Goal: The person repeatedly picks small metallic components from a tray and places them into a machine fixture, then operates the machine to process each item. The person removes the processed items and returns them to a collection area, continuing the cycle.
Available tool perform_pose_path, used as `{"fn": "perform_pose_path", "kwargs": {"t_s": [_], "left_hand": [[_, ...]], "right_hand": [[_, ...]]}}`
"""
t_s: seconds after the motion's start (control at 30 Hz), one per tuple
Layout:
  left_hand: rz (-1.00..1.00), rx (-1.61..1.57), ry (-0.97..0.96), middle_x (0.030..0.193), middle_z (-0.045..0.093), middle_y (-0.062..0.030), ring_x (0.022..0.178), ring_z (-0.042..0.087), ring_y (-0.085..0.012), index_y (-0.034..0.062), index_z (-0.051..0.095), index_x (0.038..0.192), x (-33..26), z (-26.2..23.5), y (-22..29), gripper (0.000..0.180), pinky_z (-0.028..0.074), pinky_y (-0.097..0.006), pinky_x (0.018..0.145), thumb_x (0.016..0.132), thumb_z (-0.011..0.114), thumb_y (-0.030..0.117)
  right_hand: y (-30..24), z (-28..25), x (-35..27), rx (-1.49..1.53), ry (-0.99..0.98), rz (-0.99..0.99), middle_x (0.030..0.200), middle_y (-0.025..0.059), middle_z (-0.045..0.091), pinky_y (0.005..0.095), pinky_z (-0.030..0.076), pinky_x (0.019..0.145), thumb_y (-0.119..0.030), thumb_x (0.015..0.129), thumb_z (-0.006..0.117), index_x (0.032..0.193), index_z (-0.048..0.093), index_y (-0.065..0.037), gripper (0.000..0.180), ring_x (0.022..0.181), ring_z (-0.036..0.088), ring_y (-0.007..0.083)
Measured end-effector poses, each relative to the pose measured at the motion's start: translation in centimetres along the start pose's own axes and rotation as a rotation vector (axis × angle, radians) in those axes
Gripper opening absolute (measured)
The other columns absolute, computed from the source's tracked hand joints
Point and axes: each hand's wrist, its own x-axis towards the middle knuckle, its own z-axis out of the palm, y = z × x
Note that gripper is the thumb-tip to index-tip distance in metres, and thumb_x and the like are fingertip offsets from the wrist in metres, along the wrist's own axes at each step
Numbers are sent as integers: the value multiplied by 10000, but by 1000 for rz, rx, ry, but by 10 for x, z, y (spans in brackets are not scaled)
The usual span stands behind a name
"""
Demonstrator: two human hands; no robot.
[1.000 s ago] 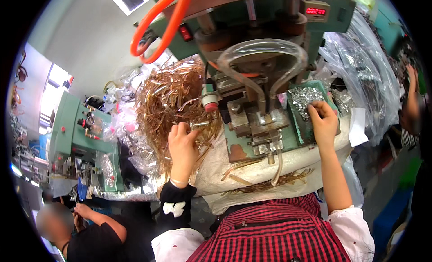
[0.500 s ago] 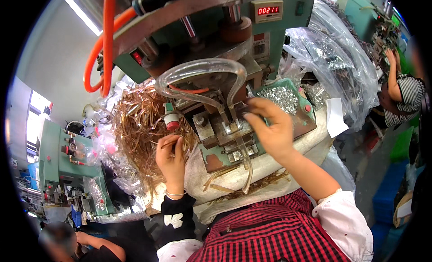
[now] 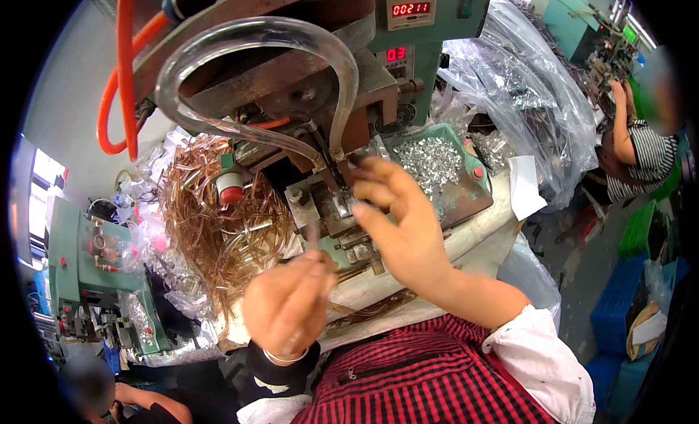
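Note:
My right hand [image 3: 404,231] is beside the small metal die [image 3: 341,205] of a green press [image 3: 429,38], its fingers apart and nothing visible between them. The fingertips are close to the right side of the die, and I cannot tell whether they touch it. In front of the press and lower left of the die is my left hand [image 3: 287,304], blurred, with thumb and fingers pinched together. A thin smear shows above its fingertips, too blurred to name. A thick clear hose [image 3: 255,32] loops above the die, its two ends running down to it.
Right of the die, a green tray [image 3: 460,143] holds many small silvery metal pieces [image 3: 429,162]. A heap of brownish translucent strips [image 3: 211,213] lies to the left, beside a red push button [image 3: 231,194]. Clear plastic sheeting [image 3: 524,96] hangs at right. Two people work nearby.
My left hand has moved right, toward the front of the die. The clear strip that hung from the front of the die no longer shows there. My right hand stays beside the die.

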Motion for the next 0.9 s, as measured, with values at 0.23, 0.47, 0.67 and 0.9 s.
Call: {"fn": "perform_pose_path", "kwargs": {"t_s": [0.23, 0.47, 0.67, 0.9], "left_hand": [[221, 1, -72, 994, 740, -118, 595, 626, -144, 47, 725, 943, 0, 54, -12, 232, 459, -256, 499, 745, 844, 67], [250, 16, -47, 981, 739, -96, 555, 570, -97, 61, 716, 904, -2, 60, -16, 190, 383, -239, 467, 763, 834, 108], [87, -87, -89, 1023, 755, -149, 643, 662, -188, 32, 732, 989, -11, 53, -7, 297, 478, -285, 506, 711, 834, 15], [-75, 199, -29, 1060, 747, -122, 735, 677, -196, 52, 747, 1034, -51, -11, 2, 272, 522, -299, 634, 768, 749, -8]], "right_hand": [[9, -62, 32, -474, 86, -177, 1291, 157, 645, 370, 449, 1073, -44, 898, 667, 1406, 553, -47, 521, 1227, 598, 241], [63, -146, 15, -858, 424, -283, 1073, 112, 700, 352, 492, 912, -12, 850, 686, 1122, 694, -40, 273, 1029, 647, 250], [74, -135, 1, -1308, 353, -369, 902, 96, 662, 414, 493, 838, -36, 784, 735, 848, 707, -55, 72, 922, 622, 311], [78, -140, 4, -1169, 312, -341, 904, 88, 672, 376, 497, 818, -18, 830, 714, 898, 682, -18, 76, 858, 626, 265]]}}
